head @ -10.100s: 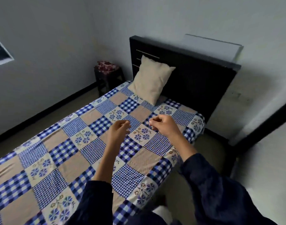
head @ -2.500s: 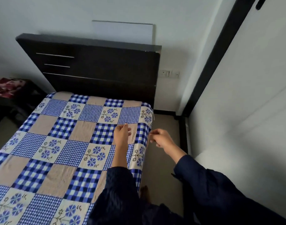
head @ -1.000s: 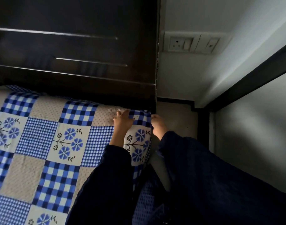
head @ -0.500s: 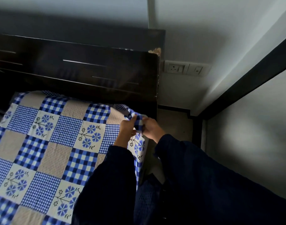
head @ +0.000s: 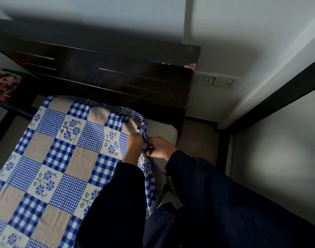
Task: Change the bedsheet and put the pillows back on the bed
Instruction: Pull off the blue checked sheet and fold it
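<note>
Bedsheet [head: 63,158] in blue checks covers most of the white mattress [head: 162,130], but its corner by the headboard [head: 117,77] is bunched up, leaving that part bare. Left hand [head: 135,142] and right hand [head: 159,146] both clutch the gathered corner in closed grips, likely so the old sheet can be peeled away down the mattress.

Both arms are covered by long sleeves of one dark navy garment. The left sleeve [head: 117,203] takes up the bottom centre of the frame, loose and wide, and ends in a plain cuff at the wrist, where the left hand [head: 135,143] shows bare. The right sleeve [head: 224,197] fills the lower right, its cloth soft and faintly napped (the dim light hides any finer weave), and ends just behind the bare right hand [head: 159,147].
</note>
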